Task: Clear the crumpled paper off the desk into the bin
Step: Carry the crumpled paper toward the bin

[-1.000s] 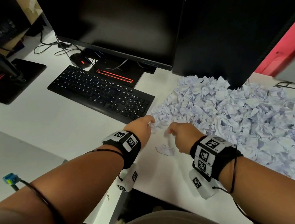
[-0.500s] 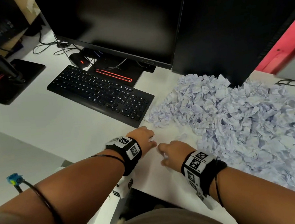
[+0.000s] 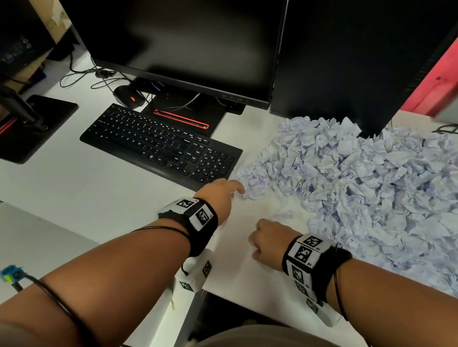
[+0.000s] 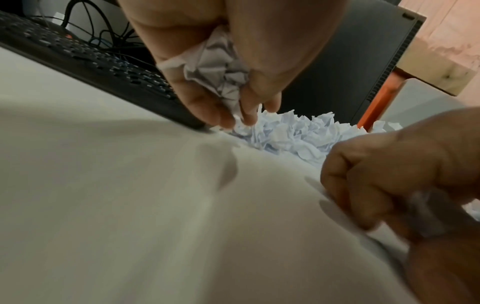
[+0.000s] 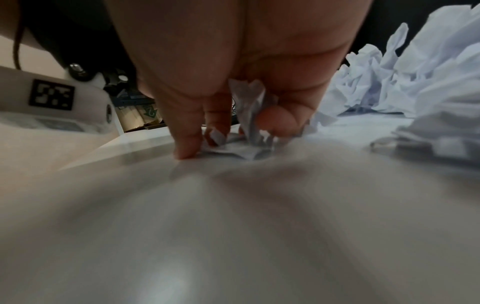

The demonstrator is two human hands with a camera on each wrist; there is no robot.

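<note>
barely any of the job looks done tbh. a huge heap of crumpled paper covers the right half of the desk, running from beside the keyboard out to the right edge of the head view. way too many balls to count, dozens at least, all the same pale bluish white. no bin shows in any view, so i can't say how much has landed in it.

what's in hand right now: the left hand sits at the near left tip of the heap, fingers curled round one paper wad tucked in the palm, with its fingertips down at the edge of the pile like it's going for more. the right hand is closer to the desk's front edge, fingers bunched on a small scrap of paper that touches the desk surface. could be more than one scrap in there, the wrist view is too blurry to tell. one small loose piece lies on bare desk between the right hand and the heap.

counts for the rest: two hands, each clamped on paper, near each other but not touching. two dark monitors behind, one keyboard, one mouse by the cables.

my guess is it'll need lots more grab-and-dump rounds at this handful size.
</note>
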